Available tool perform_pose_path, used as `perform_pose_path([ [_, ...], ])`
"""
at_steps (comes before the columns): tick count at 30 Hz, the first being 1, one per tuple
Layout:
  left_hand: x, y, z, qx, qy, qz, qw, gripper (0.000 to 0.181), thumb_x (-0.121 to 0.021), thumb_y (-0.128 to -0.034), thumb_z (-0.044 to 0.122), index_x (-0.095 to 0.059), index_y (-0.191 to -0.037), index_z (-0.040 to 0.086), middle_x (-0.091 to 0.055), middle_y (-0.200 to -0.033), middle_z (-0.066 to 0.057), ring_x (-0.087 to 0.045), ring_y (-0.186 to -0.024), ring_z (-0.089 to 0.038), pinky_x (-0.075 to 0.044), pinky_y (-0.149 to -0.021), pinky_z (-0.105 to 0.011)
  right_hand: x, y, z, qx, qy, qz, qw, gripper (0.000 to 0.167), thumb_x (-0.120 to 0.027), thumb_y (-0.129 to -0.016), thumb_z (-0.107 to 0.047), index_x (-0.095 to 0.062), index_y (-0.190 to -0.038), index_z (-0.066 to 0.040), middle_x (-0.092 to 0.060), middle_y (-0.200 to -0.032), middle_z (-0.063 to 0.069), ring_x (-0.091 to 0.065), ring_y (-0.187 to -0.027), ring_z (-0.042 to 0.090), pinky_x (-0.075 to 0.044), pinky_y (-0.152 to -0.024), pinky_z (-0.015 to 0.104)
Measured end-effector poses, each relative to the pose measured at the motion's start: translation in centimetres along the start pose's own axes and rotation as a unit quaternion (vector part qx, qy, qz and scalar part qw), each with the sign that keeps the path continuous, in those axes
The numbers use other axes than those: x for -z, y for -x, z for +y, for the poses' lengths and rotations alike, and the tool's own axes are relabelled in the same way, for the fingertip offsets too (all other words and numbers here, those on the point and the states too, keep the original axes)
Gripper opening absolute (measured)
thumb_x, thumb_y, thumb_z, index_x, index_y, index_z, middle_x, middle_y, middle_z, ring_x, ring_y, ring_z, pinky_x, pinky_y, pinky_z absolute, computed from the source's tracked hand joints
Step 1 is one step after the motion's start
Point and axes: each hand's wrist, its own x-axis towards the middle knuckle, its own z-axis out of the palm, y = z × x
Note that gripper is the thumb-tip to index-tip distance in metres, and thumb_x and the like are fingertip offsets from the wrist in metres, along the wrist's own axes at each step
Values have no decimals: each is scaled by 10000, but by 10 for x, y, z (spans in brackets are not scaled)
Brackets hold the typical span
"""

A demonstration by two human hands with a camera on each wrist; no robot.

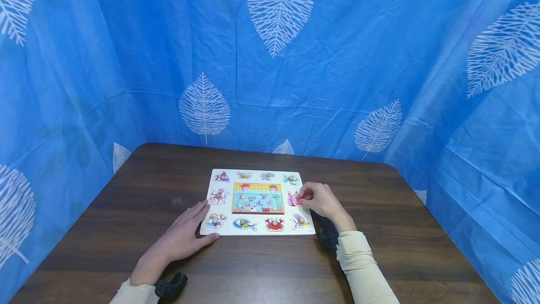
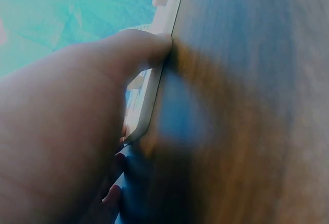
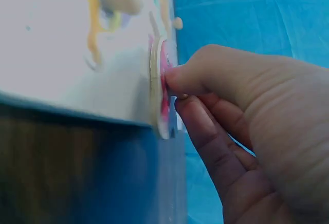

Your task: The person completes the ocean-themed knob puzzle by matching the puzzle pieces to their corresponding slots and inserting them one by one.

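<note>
A white wooden peg puzzle board (image 1: 259, 231) lies flat on the table. My right hand (image 1: 322, 201) is at the board's right side, pinching a pink puzzle piece (image 3: 162, 106) by its knob between thumb and fingers. In the right wrist view that piece stands out from the board's surface; whether its far edge touches the board is hard to tell. Against the board's left side rests my left hand (image 1: 179, 240), fingers extended along the edge and thumb (image 2: 141, 49) touching the front corner. Around the board's fish-tank picture (image 1: 258, 199) sit knobbed sea-animal pieces, including a crab (image 1: 274, 224) and an octopus (image 1: 218, 197).
The dark wooden table (image 1: 253, 271) spreads around the board on all sides. Beyond its back edge hangs a blue curtain (image 1: 270, 83) with white leaf prints, which also runs along both sides. A black wrist strap (image 1: 170, 287) is on the left wrist.
</note>
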Motion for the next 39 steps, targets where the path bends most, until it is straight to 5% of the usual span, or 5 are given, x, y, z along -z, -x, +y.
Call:
perform_pose_path([
  [16,-2,1,0,118,18,-105,9999,928,-744,-910,516,-385,-1558,-45,-332,-1645,-238,-322,-1508,-453,-304,-1207,-614,-20,-2,-6,-63,-140,189,9997,138,-803,-890,-61,-706,-900,-158,-717,-933,-17,-640,-857,143,-590,-871,403],
  [39,-5,-2,-1,165,58,-92,9998,931,-734,-915,524,-382,-1557,-50,-336,-1640,-245,-319,-1509,-456,-299,-1203,-627,-22,-3,1,65,63,210,9997,126,-799,-914,-153,-743,-1026,-163,-729,-991,-16,-629,-868,138,-579,-866,365],
])
